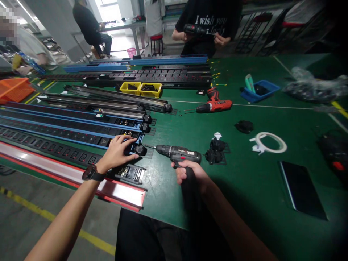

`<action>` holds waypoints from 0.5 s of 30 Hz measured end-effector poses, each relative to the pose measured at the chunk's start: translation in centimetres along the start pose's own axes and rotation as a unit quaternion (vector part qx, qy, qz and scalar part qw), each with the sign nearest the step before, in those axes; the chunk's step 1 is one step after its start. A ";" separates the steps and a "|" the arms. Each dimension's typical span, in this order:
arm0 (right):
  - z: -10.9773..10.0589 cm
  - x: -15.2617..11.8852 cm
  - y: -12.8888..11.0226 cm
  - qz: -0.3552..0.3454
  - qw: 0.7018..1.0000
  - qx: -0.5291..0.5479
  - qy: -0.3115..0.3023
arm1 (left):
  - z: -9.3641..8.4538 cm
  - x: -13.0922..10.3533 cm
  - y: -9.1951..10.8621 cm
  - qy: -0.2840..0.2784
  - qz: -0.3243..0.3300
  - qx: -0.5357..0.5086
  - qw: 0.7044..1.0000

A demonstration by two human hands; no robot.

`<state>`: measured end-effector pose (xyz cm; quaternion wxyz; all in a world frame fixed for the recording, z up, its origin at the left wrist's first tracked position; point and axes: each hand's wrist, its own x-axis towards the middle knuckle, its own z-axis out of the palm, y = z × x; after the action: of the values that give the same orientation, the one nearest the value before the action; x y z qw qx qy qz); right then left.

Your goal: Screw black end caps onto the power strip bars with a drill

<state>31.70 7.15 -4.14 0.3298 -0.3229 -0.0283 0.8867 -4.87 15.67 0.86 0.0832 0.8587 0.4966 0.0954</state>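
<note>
- Closest to me, the red-edged channel (123, 190) runs lengthwise along the table edge; its left end is cut off by the view.
- The right hand (190, 172) is wrapped around the handle of a black cordless drill (187, 156); the lower handle sinks into shadow and I can't make it out.
- That drill lies over the green table, its long axis nearly crosswise, chuck and bit to the person's left, the tip beside a black cable gland (140, 150); whether they touch, I can't tell.
- The left hand (119, 150) arches over the end of a blue-edged power strip (76, 136), thumb by the gland; I can't tell if it grips, since the hand covers that end.
- The strip stretches away leftward, gland end to the right, far end out of view.
- At the right edge, a dark object with a red patch (338, 166) is too dim to name.
- Further off lies a red cordless drill (219, 106), bit also leftward.
- Across the table, a co-worker (214, 18) holds a dark power tool (194, 29); the head is cut off.
</note>
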 end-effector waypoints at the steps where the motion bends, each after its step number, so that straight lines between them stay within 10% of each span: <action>1: 0.1 0.2 -0.2 0.003 1.000 -0.005 0.004 | 0.1 0.0 -0.3 -0.001 0.002 -0.005 1.000; 15: 0.3 0.4 -0.5 0.074 0.990 0.039 -0.112 | 0.7 -0.1 -1.3 0.015 -0.002 -0.060 0.998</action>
<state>31.56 7.78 -4.00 0.2699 -0.2100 -0.0064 0.9397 -5.86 16.22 -0.12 0.1272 0.8496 0.4929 0.1378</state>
